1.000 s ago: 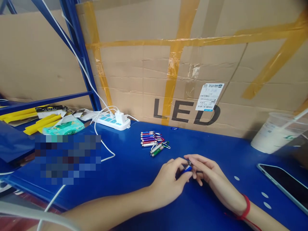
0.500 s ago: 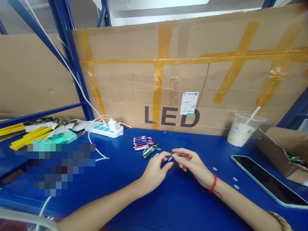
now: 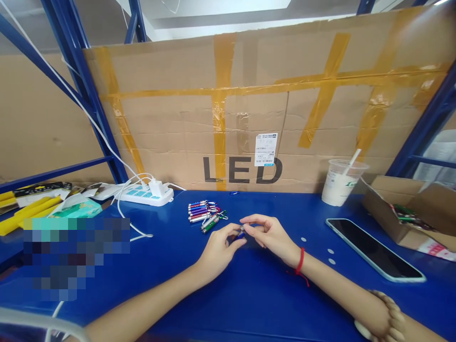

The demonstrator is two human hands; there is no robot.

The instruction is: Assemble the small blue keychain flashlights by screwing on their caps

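Compared with a second ago, the view has lifted and pulled back; both hands remain joined over the counter (image 3: 249,304). Left hand (image 3: 217,249) and right hand (image 3: 269,235) pinch one small blue keychain flashlight (image 3: 241,233) between fingertips. More keychain flashlights (image 3: 205,213) lie at 11 o'clock.

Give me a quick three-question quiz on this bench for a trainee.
1. True or false: both hands hold the small blue flashlight.
2. Which lies right of the right hand? A) power strip B) phone C) tissue pack
3. Fill in: the cardboard behind the bench reads ___.

Key:
1. True: left hand and right hand pinch it between their fingers.
2. B: the phone lies flat there; the power strip is at far left.
3. LED, on the cardboard.
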